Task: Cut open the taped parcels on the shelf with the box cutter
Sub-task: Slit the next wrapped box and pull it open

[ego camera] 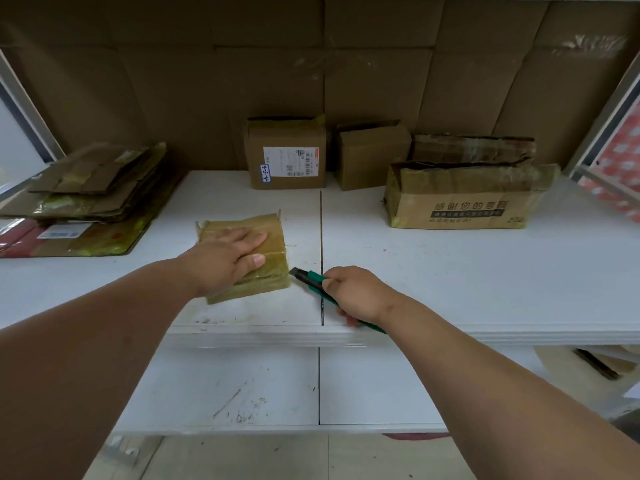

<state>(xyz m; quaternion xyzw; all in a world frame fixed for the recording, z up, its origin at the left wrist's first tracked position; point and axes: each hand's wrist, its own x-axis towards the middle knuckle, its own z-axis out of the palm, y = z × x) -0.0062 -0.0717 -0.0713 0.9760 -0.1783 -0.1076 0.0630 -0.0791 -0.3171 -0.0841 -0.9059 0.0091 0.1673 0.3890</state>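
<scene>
Shelf: white board (450, 271) with a dark seam running front to back down its middle, brown cardboard lining the wall behind; a second white board sits lower, nearer to me.
Parcel in front: small flat parcel (246, 258) wrapped in yellowish tape, lying on the white board just left of the seam, close to the front edge.
My left hand: my left hand (227, 259) lies palm down on top of that parcel, fingers straight and close together, pointing right, thumb along the near edge; it presses and curls round nothing.
My right hand: my right hand (356, 294) is wrapped round the green box cutter (311, 279), fingers curled under the handle, knuckles up.
Box cutter: its dark tip points left toward the near right corner of the parcel and sits just beside it; I cannot tell whether it touches the tape or whether the blade is out. The tail of the handle sticks out behind my wrist, over the front edge.
Back of shelf: a box with a white label (285, 154), a plain smaller box (370, 155) just right of it, then a wide low box with printed characters (460, 199), and another taped box (471, 148) behind that one.
Left side: a stack of flattened cardboard (86, 192) lying on a red flat sheet.
</scene>
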